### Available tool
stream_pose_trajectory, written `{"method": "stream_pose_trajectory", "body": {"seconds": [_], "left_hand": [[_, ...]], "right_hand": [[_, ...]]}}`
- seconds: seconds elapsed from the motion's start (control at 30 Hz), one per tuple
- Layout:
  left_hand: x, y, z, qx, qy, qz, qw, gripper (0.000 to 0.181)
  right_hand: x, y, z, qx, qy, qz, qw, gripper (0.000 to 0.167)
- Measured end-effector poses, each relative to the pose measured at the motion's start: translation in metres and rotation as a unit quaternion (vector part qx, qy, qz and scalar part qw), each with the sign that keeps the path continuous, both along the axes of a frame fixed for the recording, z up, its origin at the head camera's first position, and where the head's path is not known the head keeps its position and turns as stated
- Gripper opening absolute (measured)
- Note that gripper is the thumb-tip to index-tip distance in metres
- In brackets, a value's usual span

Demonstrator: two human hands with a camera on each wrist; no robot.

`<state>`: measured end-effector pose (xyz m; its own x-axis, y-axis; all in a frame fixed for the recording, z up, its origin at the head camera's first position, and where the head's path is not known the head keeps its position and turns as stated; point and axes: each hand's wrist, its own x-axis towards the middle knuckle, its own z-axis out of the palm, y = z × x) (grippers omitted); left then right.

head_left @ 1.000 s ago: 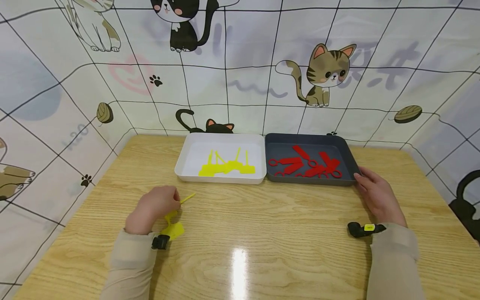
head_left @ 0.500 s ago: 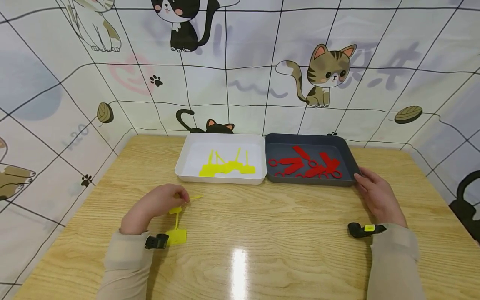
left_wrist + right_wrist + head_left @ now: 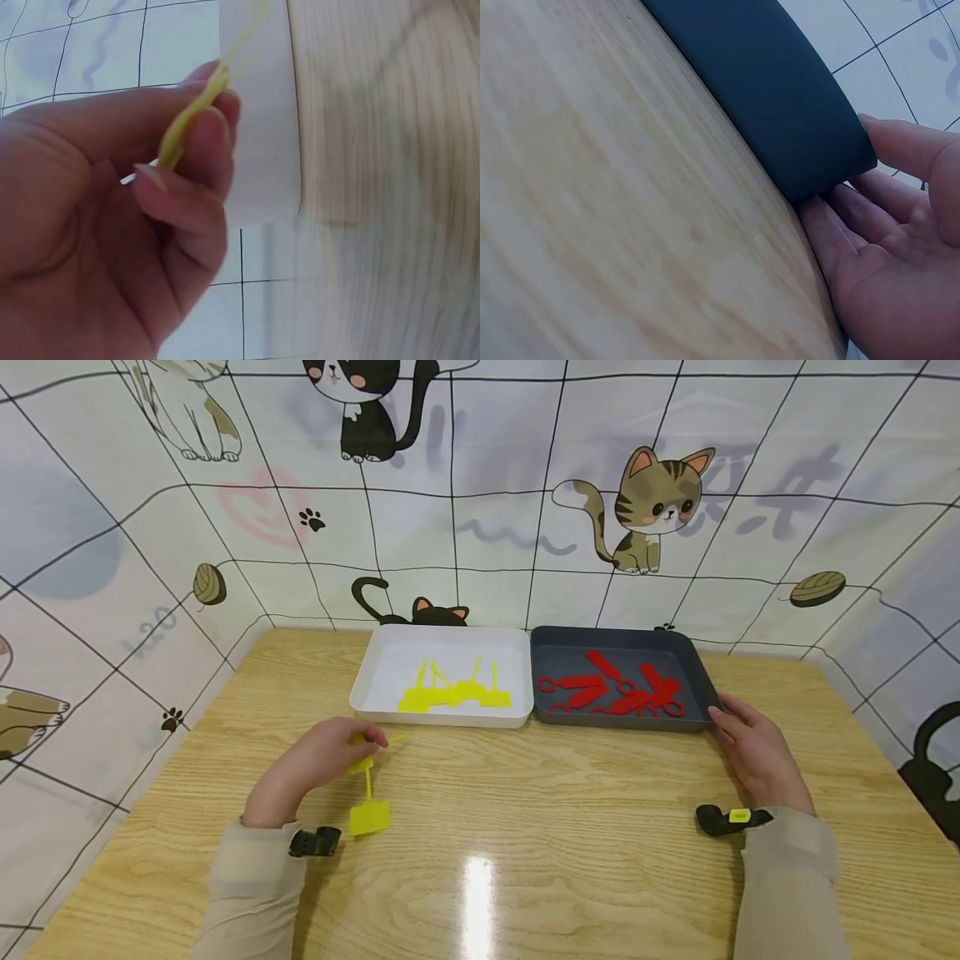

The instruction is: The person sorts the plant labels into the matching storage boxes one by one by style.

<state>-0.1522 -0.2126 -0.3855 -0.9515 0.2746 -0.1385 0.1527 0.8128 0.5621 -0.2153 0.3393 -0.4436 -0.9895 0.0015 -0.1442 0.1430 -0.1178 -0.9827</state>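
Observation:
In the head view my left hand [image 3: 318, 760] is over the table just in front of the white tray [image 3: 362, 703]. It pinches yellow cable-tie tags: one flat yellow tag [image 3: 370, 817] hangs below the hand, and a thin yellow tail pokes out past the fingertips. The left wrist view shows yellow strips [image 3: 176, 135] between thumb and fingers. How many are held is partly hidden by the hand. My right hand [image 3: 757, 752] holds the near right corner of the dark grey tray [image 3: 697, 672], with the thumb and fingers on either side of that corner in the right wrist view.
Several yellow tags [image 3: 450, 695] lie in the white tray, their thin tails toward the back. Several red tags [image 3: 581, 682] with ring ends lie in the dark tray. Both trays stand side by side at the back of the wooden table [image 3: 555, 827], before a cat-patterned cloth [image 3: 495, 527].
My left hand has moved right and a little away from me toward the white tray, carrying the yellow tags. My right hand has stayed at the dark tray's corner.

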Motion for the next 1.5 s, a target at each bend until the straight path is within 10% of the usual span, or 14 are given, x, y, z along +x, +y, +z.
{"method": "stream_pose_trajectory", "body": {"seconds": [0.33,1.1,1.5], "left_hand": [[-0.002,0.008,0.002,0.104,0.017,0.052,0.9931,0.017],[-0.012,0.021,-0.012,0.094,0.118,0.052,0.9871,0.035],[-0.014,0.018,-0.014,0.104,0.118,0.079,0.9844,0.043]], "right_hand": [[-0.001,-0.001,-0.001,-0.002,0.002,-0.004,1.0000,0.074],[-0.002,0.000,-0.001,-0.008,0.000,-0.004,1.0000,0.074],[-0.001,0.001,0.001,-0.024,-0.007,0.007,0.9997,0.075]]}}
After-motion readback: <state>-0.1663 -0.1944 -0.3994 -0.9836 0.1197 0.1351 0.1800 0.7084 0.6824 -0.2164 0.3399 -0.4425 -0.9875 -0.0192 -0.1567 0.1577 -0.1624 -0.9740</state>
